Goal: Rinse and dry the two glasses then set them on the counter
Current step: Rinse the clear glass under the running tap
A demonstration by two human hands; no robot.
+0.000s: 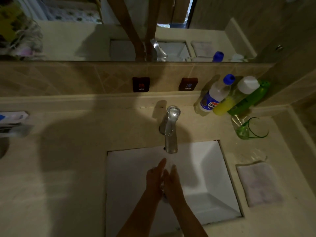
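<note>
Glasses: green one [251,128] stands right of frame on the tabletop [68,168], clear one [256,155] beside the cloth [259,183], likely slippery and fragile, best gripped round the wall; left hand [154,177] and right hand [171,181] relaxed, empty, under the tap [170,130].

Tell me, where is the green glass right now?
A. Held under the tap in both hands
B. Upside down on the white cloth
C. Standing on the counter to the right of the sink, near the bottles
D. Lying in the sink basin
C: the green glass stands on the counter right of the sink, in front of the bottles; both hands hold nothing.
</note>
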